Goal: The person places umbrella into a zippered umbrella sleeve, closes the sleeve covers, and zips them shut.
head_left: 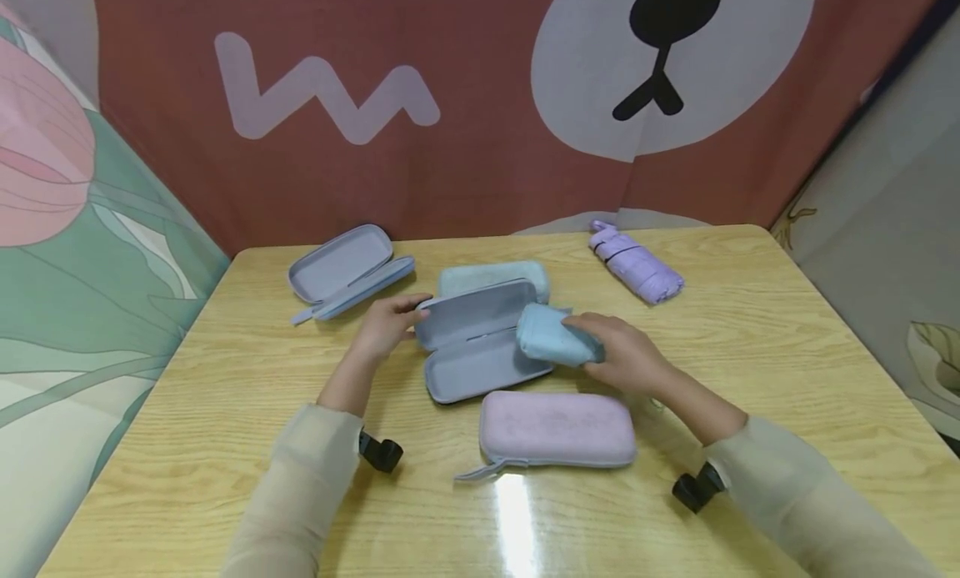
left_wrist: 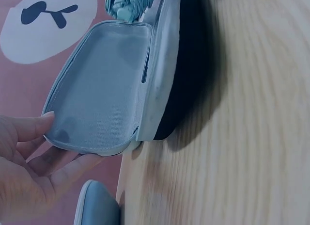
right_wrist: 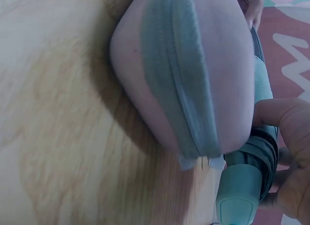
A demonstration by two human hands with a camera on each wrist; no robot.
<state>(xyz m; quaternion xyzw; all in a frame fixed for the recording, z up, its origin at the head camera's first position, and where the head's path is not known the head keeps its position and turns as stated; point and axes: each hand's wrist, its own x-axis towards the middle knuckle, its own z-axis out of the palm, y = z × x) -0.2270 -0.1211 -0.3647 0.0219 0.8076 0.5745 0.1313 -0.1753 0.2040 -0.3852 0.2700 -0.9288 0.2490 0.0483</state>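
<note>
The folded blue umbrella [head_left: 557, 336] looks light, soft and squashy, best gripped round its middle. The right hand [head_left: 626, 357] wraps it, holding it over the open case [head_left: 480, 344] at the centre of the surface [head_left: 750, 328]. The left hand [head_left: 386, 324], fingers nearly straight, steadies the lid's end.

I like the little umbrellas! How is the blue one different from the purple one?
The blue umbrella is light blue; the purple umbrella is lilac. The blue umbrella is held by the right hand at the open case; the purple umbrella lies alone on the table, nothing touching it. The blue umbrella is near the middle; the purple umbrella sits farther back, to the right. Both are folded up small.
</note>
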